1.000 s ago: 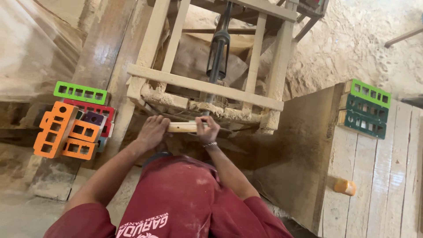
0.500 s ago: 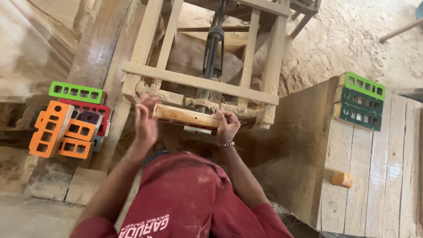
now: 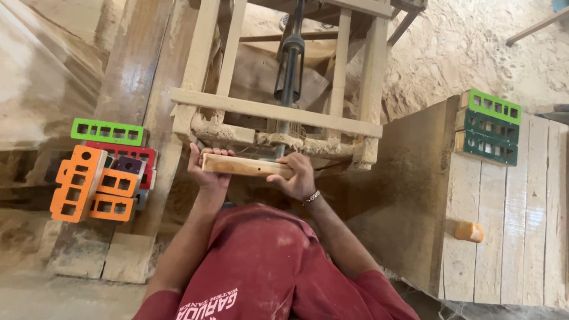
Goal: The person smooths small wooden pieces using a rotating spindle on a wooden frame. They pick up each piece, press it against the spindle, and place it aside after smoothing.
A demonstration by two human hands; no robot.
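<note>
I hold a short pale wooden bar (image 3: 244, 165) level in front of me, a small hole near its right end. My left hand (image 3: 204, 172) grips its left end and my right hand (image 3: 294, 176) grips its right end, a bracelet on that wrist. The bar sits just below the front rail of a dusty wooden frame (image 3: 278, 114). A dark metal shaft (image 3: 290, 71) stands upright inside that frame, directly behind the bar.
Orange, red and green plastic grid blocks (image 3: 98, 172) are piled at the left beside a long plank (image 3: 133, 65). At the right stands a wooden bench (image 3: 510, 207) with green grid blocks (image 3: 489, 125) and a small orange piece (image 3: 469, 231). Sawdust covers the ground.
The bar has come up from low near the frame's base into both hands, held level and closer to me. The view has shifted slightly left.
</note>
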